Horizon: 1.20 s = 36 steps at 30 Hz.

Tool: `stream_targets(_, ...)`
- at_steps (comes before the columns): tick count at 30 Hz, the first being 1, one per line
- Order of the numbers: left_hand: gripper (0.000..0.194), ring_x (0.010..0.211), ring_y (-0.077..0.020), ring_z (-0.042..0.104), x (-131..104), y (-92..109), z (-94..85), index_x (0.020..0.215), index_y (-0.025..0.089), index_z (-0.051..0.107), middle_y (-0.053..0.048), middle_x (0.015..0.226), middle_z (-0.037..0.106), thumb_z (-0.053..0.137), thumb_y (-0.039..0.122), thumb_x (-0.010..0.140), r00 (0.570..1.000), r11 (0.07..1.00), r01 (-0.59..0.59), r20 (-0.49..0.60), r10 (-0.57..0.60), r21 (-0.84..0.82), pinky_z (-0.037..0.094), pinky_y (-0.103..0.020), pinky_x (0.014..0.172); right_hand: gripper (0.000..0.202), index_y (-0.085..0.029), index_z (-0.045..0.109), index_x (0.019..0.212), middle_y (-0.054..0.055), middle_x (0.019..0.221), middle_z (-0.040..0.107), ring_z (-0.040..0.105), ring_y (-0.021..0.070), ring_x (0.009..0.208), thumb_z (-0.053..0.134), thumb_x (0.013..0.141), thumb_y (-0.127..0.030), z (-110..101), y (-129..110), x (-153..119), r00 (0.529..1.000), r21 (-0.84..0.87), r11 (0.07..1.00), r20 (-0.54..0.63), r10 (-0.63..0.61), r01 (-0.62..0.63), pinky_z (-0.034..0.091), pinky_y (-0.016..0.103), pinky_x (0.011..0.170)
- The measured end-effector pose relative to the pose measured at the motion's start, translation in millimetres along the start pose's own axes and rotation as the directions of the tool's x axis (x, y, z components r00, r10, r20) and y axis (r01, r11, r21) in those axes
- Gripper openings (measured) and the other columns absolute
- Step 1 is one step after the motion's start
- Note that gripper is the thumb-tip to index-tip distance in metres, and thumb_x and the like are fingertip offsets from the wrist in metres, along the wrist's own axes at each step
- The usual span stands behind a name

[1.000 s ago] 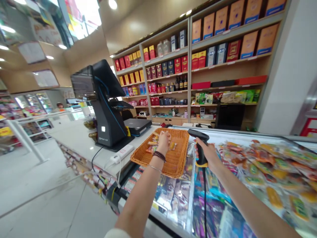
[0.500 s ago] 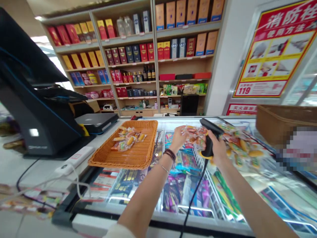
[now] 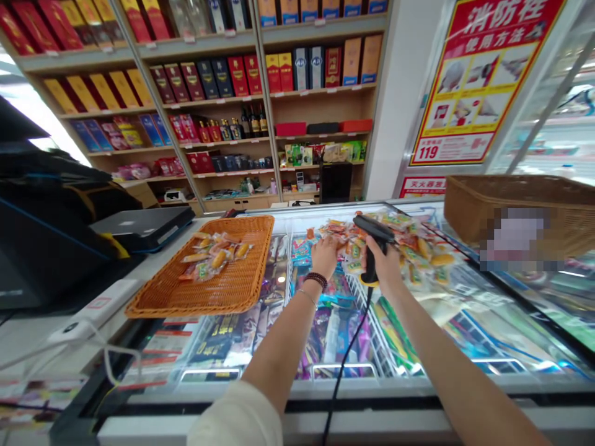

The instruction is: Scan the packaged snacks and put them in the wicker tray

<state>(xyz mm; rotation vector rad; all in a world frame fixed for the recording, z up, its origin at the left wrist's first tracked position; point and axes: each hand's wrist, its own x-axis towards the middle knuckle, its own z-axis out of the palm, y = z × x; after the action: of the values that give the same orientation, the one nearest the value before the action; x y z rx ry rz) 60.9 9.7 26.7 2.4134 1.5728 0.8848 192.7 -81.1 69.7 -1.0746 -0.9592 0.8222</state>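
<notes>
My right hand (image 3: pixel 387 263) is closed around the grip of a black barcode scanner (image 3: pixel 375 230) with yellow trim, and its cable runs down toward me. Just left of it, my left hand (image 3: pixel 326 255), with a beaded bracelet, has its curled fingers on clear-wrapped snack packets (image 3: pixel 344 230) over the freezer's glass top; its fingertips are partly hidden. A larger pile of wrapped snacks (image 3: pixel 421 248) spreads behind and right of the scanner. More wrapped snacks (image 3: pixel 218 253) lie inside an orange wicker basket (image 3: pixel 153 298) to the left.
Below the glass, the chest freezer (image 3: pixel 260 390) holds colourful packs in wire baskets. A brown basket (image 3: pixel 469 201) stands at right. On the left are a scale (image 3: pixel 144 226), a dark checkout terminal (image 3: pixel 41 248) and a white power strip (image 3: pixel 93 310). Shelves of boxes (image 3: pixel 209 80) line the back.
My left hand has come down from a raised position beside the scanner onto the packets. The scanner stays in my right hand. The camera view has turned right and tilted down.
</notes>
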Motion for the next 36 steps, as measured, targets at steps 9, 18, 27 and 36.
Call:
stream_targets(9,0.03,0.132,-0.0392,0.048,-24.1,-6.7,-24.0,0.103,0.013,0.076,-0.022,0.124,0.065,0.047,0.012,0.094,0.999,0.978,-0.039,0.021,0.035,0.205,0.04,-0.053,0.11,0.049,-0.025,0.054,0.075,-0.003,0.064,0.058,0.05,0.012,0.043,0.08,0.07,-0.067,3.2,0.7,-3.9,1.0,0.016,1.0,0.001,-0.001,0.001,0.04,0.028,0.039)
stream_targets(18,0.036,0.126,-0.0353,0.058,-30.6,-7.9,-15.8,0.127,0.014,0.063,-0.022,0.131,0.063,0.061,0.019,0.091,0.996,0.995,-0.089,0.022,0.09,-0.044,0.044,-0.048,0.11,0.047,-0.026,0.052,0.067,-0.003,0.049,0.054,0.049,0.0141,0.04,0.074,0.076,-0.067,9.7,1.0,-9.0,0.999,-0.064,0.998,0.051,-0.01,0.014,0.041,0.03,0.041)
stream_targets(27,0.007,0.091,-0.0281,0.07,-7.7,-32.2,-25.4,0.078,0.021,0.072,-0.008,0.077,0.07,0.076,0.015,0.078,0.956,0.719,0.168,-0.066,-0.286,-0.674,0.052,-0.045,0.099,0.047,-0.026,0.055,0.068,-0.002,0.047,0.054,0.049,0.0138,0.04,0.073,0.078,-0.068,14.1,3.4,-13.5,0.996,-0.063,0.998,0.092,-0.021,0.027,0.042,0.028,0.04)
stream_targets(36,0.048,0.093,-0.0199,0.072,-35.8,-59.6,-40.4,0.12,0.025,0.066,-0.007,0.11,0.073,0.085,0.033,0.076,0.907,0.022,0.16,0.138,-0.399,-0.987,0.057,-0.046,0.097,0.05,-0.025,0.053,0.068,-0.003,0.048,0.055,0.048,0.0131,0.036,0.076,0.074,-0.07,21.6,11.5,-19.4,0.972,-0.105,0.994,0.227,0.06,-0.037,0.038,0.027,0.037)
